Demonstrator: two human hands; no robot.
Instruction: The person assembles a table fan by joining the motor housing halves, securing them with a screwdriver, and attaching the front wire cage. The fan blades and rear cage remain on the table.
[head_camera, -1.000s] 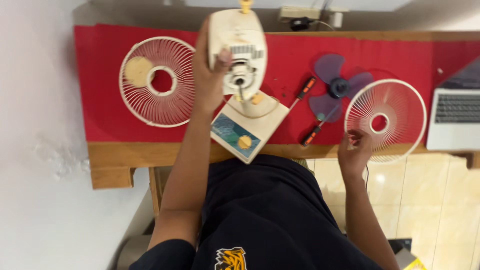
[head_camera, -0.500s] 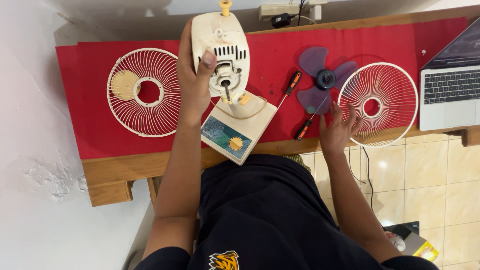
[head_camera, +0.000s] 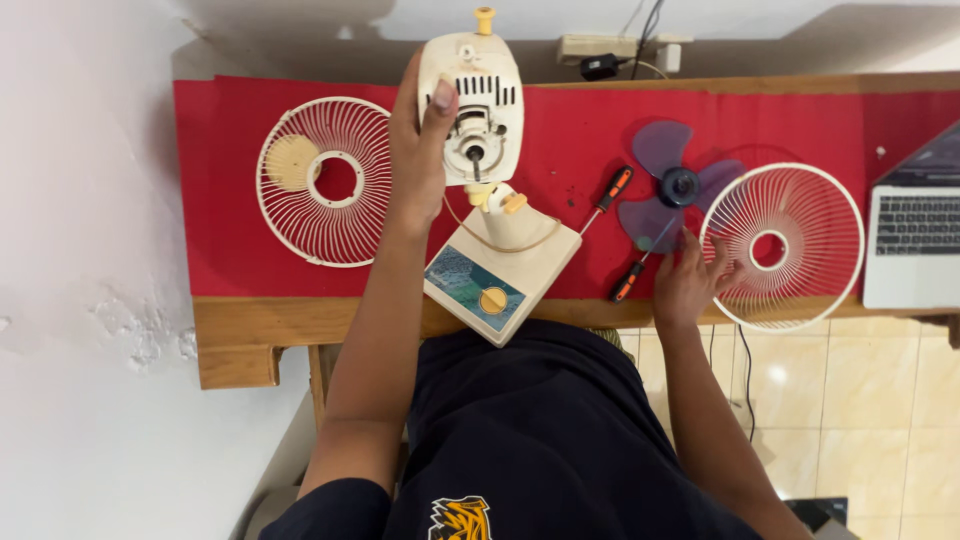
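Left hand (head_camera: 418, 150) grips the fan motor housing (head_camera: 472, 95); right of it, the spread right hand (head_camera: 688, 280) touches the wire guard (head_camera: 782, 245), beside the screwdriver (head_camera: 632, 272).

A cream fan motor housing (head_camera: 471, 95) with a yellow knob stands on a cream base (head_camera: 500, 270) bearing a blue-green panel and yellow dial — all on a red cloth (head_camera: 570, 130). The fan blade (head_camera: 672, 185) is translucent purple; both screwdrivers (head_camera: 612, 188) have orange-and-black handles — the grilles (head_camera: 325, 182) are cream-white.
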